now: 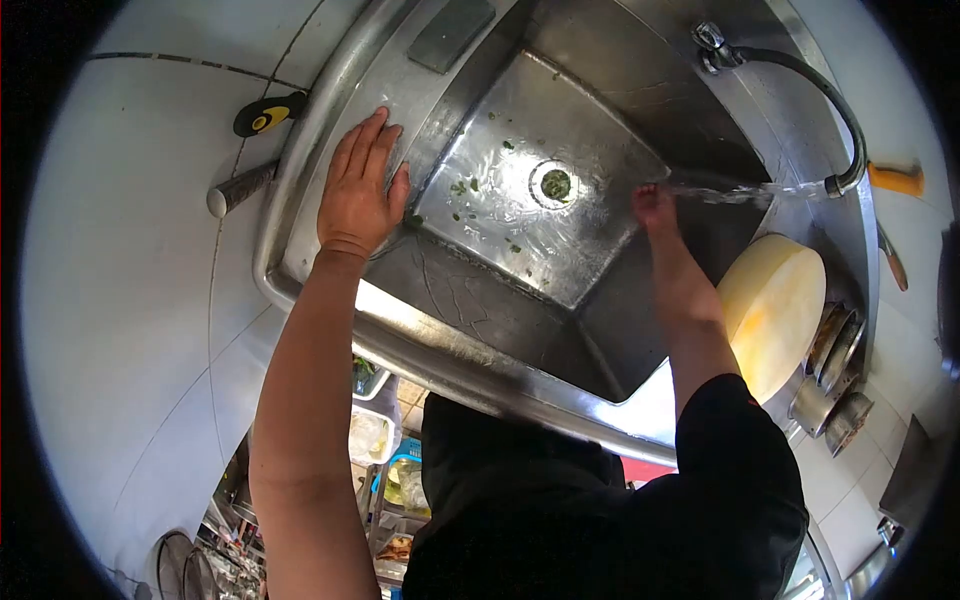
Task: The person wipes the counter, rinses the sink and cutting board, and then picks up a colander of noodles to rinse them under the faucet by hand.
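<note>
My left hand lies flat on the metal ledge at the left of the steel sink, fingers stretched out and holding nothing. Inside the basin, on the right, my right hand is at the end of a water stream that runs from the curved tap. Its fingers look curled in; whether anything is inside them is hidden. Small bits of green leaf are scattered over the wet sink floor. More green scraps sit in the round drain.
A thick, round, pale yellow board leans at the sink's right side, with metal pots beside it. An orange handle lies behind the tap. Left of the sink are a black-and-yellow object and a dark handle. Food containers stand below.
</note>
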{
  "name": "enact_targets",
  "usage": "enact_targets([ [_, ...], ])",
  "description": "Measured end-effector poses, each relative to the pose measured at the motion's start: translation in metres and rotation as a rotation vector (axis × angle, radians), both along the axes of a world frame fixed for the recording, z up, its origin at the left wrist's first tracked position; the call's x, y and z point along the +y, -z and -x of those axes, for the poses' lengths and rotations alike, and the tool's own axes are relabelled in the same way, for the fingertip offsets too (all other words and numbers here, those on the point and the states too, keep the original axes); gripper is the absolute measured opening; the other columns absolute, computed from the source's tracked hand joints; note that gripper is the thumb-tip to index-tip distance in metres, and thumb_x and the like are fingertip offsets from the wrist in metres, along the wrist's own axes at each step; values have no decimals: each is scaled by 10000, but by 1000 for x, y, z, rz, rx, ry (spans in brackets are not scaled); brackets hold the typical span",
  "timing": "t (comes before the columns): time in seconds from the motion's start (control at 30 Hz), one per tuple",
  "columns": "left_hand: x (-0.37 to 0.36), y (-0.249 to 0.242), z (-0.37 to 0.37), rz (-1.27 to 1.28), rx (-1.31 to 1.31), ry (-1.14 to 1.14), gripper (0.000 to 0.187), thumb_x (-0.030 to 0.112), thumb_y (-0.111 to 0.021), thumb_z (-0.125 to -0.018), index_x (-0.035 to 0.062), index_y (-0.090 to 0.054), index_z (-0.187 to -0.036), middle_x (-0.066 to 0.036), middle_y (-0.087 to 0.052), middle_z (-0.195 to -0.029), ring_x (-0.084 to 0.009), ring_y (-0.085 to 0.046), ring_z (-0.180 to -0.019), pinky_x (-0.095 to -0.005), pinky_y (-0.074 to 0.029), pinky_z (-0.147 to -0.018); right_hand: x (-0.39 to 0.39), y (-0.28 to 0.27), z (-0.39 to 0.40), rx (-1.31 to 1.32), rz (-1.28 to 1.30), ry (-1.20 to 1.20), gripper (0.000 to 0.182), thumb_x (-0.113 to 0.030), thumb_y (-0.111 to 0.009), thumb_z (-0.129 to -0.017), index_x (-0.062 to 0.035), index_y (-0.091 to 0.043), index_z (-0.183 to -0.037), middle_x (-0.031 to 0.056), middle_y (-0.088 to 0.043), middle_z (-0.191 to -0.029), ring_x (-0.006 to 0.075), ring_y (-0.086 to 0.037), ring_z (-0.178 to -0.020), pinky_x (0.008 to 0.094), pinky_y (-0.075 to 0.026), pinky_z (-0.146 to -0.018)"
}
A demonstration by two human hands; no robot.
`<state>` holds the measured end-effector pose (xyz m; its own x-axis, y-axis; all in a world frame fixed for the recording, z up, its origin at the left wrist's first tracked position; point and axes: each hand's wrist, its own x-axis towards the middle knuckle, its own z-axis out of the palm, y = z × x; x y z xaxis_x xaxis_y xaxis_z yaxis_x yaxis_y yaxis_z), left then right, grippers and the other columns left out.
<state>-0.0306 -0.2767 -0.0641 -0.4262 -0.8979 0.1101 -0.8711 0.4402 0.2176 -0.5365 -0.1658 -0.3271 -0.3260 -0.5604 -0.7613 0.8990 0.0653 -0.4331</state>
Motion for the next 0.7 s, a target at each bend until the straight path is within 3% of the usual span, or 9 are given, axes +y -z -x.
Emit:
enact_targets([
  [0.1, 1, 1, 0, -7, 15, -1, 412, 215, -544, -914, 100, -491, -1306, -33, -383, -1469, -254, -386, -1323, -384, -331, -1127, -4, -15, -21, 97, -262, -158, 130, -78, -588, -864, -90, -556, -738, 59, -567, -670, 204, -573, -621, 347, -531, -609],
  [0.17, 1, 1, 0, -5, 10, -6, 415, 214, -543, -915, 99, -490, -1310, -37, -389, -1464, -254, -388, -1321, -387, -332, -1125, -1, -16, -43, 177, -153, -631, 95, -83, -592, -884, -84, -589, -790, 54, -597, -740, 189, -598, -671, 327, -542, -651],
  [0.23, 0, 2, -2, -19, -1, 2, 433, 237, -532, -914, 107, -480, -1324, -37, -379, -1472, -253, -374, -1328, -380, -316, -1132, 1, -48, -96, 183, -259, -815, 48, -100, -598, -900, -67, -631, -891, 57, -639, -862, 187, -639, -768, 310, -550, -736],
  [0.37, -1, 5, -3, -9, -16, 6, 449, 261, -519, -915, 121, -469, -1339, -35, -368, -1482, -251, -363, -1332, -370, -301, -1138, 40, -58, -182, 68, 80, -1448, 295, -156, -603, -897, -25, -630, -1161, 94, -659, -1125, 195, -612, -1079, 367, -515, -892],
  [0.43, -1, 2, -2, -9, -2, 9, 432, 241, -530, -916, 110, -477, -1324, -38, -380, -1471, -258, -376, -1325, -379, -315, -1132, 31, -124, -231, 664, 91, -2084, 367, -233, -567, -918, -21, -606, -1216, 138, -662, -1138, 269, -616, -1086, 403, -506, -892],
  [0.47, -1, 1, -1, -5, 13, 11, 415, 222, -542, -916, 99, -486, -1309, -40, -392, -1460, -265, -390, -1318, -388, -329, -1125, 66, -57, -240, 818, 90, -2236, 435, -323, -511, -926, -31, -592, -1237, 171, -647, -1170, 324, -607, -1097, 436, -498, -891],
  [0.57, 0, 2, -1, -15, 1, 0, 423, 221, -543, -916, 106, -476, -1318, -39, -389, -1461, -259, -388, -1320, -387, -327, -1126, 96, -19, -258, 936, 277, -2681, 473, -382, -462, -923, -51, -602, -1231, 182, -639, -1180, 349, -609, -1081, 445, -500, -870],
  [0.67, -1, 4, -2, -4, -6, 6, 442, 267, -527, -920, 123, -476, -1334, -30, -382, -1470, -245, -378, -1321, -363, -309, -1134, 117, 1, -261, 982, 152, -2237, 491, -370, -467, -894, -18, -608, -1205, 204, -656, -1103, 320, -630, -1023, 451, -502, -813],
  [0.7, 0, 5, -2, -11, -8, 3, 442, 267, -527, -920, 123, -476, -1334, -30, -382, -1470, -245, -378, -1321, -363, -309, -1134, 84, -49, -270, 797, 40, -2207, 468, -359, -463, -897, -14, -623, -1170, 205, -637, -1151, 338, -612, -1062, 449, -477, -874],
])
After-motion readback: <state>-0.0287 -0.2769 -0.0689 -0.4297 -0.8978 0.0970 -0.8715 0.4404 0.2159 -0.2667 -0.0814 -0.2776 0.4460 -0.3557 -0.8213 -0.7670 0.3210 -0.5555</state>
